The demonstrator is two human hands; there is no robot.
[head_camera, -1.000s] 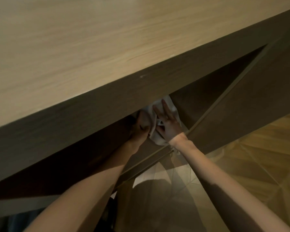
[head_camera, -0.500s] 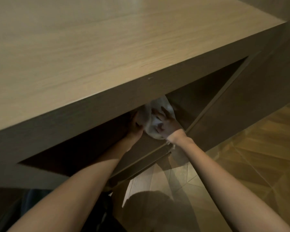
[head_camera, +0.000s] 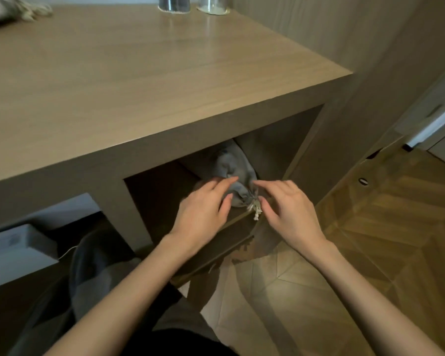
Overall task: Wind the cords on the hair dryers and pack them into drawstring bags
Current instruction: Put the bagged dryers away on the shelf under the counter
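Note:
A grey drawstring bag (head_camera: pixel 233 167), filled and drawn closed, lies in the open cubby (head_camera: pixel 275 155) under the wooden desk. Its knotted cream drawstring ends (head_camera: pixel 255 208) hang over the shelf's front edge. My left hand (head_camera: pixel 203 209) hovers at the bag's near left side with relaxed fingers, fingertips at the cloth. My right hand (head_camera: pixel 288 209) is spread just right of the bag's neck, fingers loose, holding nothing. The hair dryer itself is hidden inside the bag.
The wooden desk top (head_camera: pixel 139 73) carries two glass tumblers (head_camera: pixel 174 3) at the back and a light object with a cord (head_camera: pixel 8 10) at the far left. A white box (head_camera: pixel 13 250) sits under the desk at left. Herringbone wood floor (head_camera: pixel 383 240) lies to the right.
Both hands have drawn back out of the cubby and let go of the bag, which stays on the shelf. The view has lifted, showing more of the desk top.

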